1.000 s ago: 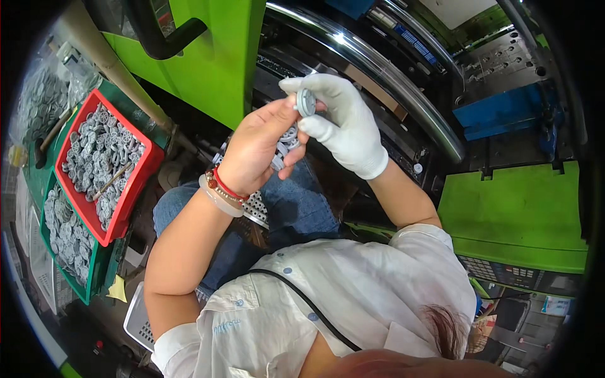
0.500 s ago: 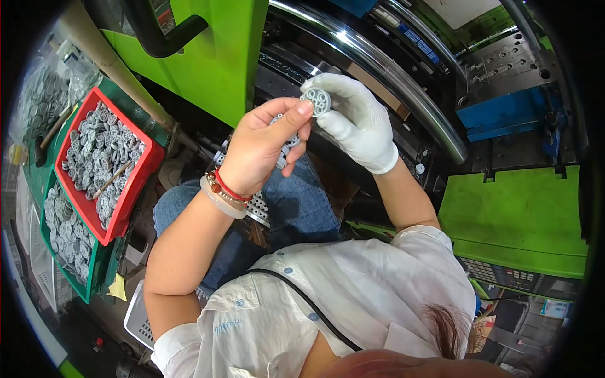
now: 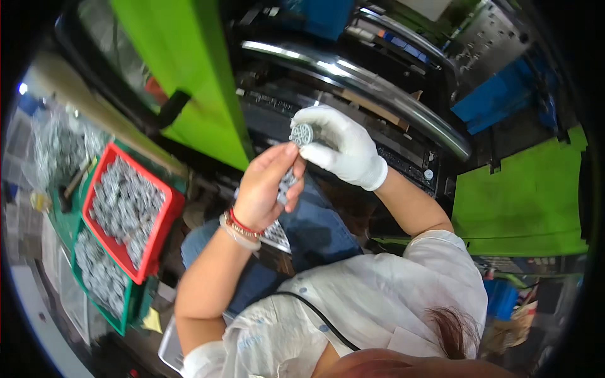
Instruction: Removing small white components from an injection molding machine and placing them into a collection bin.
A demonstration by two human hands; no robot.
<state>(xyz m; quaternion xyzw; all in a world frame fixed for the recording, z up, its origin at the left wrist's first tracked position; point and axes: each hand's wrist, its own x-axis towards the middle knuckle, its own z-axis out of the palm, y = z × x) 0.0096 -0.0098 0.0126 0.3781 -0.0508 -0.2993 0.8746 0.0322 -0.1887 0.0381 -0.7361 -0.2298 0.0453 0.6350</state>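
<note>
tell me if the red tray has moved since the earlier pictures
No. The red tray keeps its place against the green tray, overlapping its edge; both appear lower and further right because the whole view shifted.

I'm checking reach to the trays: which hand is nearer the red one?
Left. The bare left hand is to the right of the red tray, apart from it; the gloved right hand is farther right.

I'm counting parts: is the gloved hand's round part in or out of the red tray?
Out: the right hand grips the round part beside the left hand, away from the red tray.
</note>
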